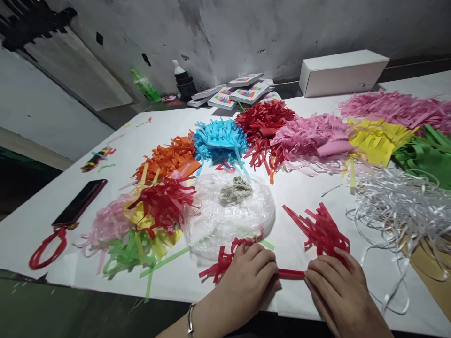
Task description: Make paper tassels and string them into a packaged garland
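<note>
A red fringed paper tassel (291,273) lies stretched between my hands near the table's front edge. Its middle is rolled into a narrow strip, and cut fringes spread out at both ends. The fingers of my left hand (252,274) close over the left part, by one fringed end. Similarly, my right hand (336,288) grips the rolled strip further right, with loose red fringe fanning out above its knuckles. Just beyond my left hand sits a clear plastic bag (259,209) with a greyish lump (236,191) on it.
Fringed paper piles in orange (169,157), blue (220,141), red (264,119), pink (313,134) and yellow (380,138) line the back. White ribbon (398,206) tangles at right. A phone (80,202) lies left; a white box (341,74) stands by the wall.
</note>
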